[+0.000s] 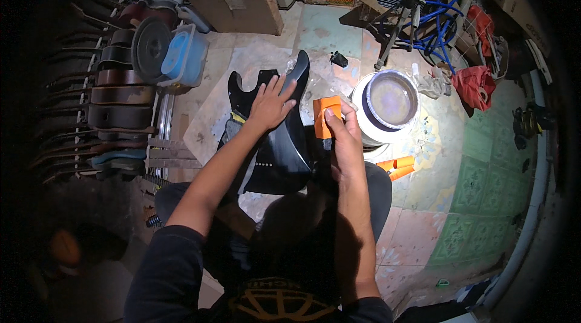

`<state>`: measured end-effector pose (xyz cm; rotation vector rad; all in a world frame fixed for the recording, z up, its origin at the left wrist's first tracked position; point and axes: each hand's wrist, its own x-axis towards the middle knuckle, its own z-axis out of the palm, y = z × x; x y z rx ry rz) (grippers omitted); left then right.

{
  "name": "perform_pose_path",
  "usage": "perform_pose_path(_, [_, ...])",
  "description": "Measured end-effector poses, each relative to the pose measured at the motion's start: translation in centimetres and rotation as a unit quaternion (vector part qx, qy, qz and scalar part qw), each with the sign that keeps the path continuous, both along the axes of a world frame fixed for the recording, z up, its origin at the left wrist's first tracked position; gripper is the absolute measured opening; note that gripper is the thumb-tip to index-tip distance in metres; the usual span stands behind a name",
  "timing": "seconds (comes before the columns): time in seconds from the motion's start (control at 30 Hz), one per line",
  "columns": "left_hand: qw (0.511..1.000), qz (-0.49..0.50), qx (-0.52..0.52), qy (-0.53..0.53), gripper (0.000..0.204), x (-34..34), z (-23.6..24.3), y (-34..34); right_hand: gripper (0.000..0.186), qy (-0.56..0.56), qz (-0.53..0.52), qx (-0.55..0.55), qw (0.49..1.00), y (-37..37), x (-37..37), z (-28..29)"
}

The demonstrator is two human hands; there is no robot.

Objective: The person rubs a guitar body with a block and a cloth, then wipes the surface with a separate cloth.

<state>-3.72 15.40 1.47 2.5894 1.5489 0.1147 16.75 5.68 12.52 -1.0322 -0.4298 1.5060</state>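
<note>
A glossy black electric guitar body (281,153) with two horns lies before me, between my knees. My left hand (272,103) rests flat on its upper part, fingers spread. Held up to the right of the body, my right hand (346,135) pinches a folded orange piece of sandpaper (327,111) between thumb and fingers. A dark part shows beneath its lower end. Under my left forearm, a grey and yellow cloth-like piece (233,123) is partly hidden at the body's left edge.
A basin of cloudy water (392,102) stands on a white bucket (363,123) at right. More folded orange sheets (397,167) lie near it. A small black cup (339,59) sits beyond the body. Several guitars (124,94) line the left, beside a clear plastic tub (192,57). A blue hose (433,29) coils at back right.
</note>
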Motion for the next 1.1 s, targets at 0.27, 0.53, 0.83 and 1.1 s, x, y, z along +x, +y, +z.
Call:
perform_pose_path(0.27, [0.960,-0.074,-0.087,0.255,0.066,7.5,-0.3,-13.2,0.048,0.008,-0.005,-0.018,1.000,0.1,0.9,0.2])
perform_pose_path(0.53, [0.988,-0.110,-0.086,-0.058,0.075,3.6,1.3,-13.7,0.049,0.028,-0.007,-0.002,1.000,0.3,1.0,-0.1])
perform_pose_path(0.83, [0.977,0.189,0.091,-0.043,0.082,2.5,-2.8,0.8,0.050,0.019,-0.007,0.019,1.000,0.6,-0.2,0.0])
perform_pose_path(1.1, [0.989,0.123,-0.037,-0.077,0.081,4.6,-1.2,-16.9,0.053,0.042,-0.012,0.007,0.999,0.0,1.3,0.6])
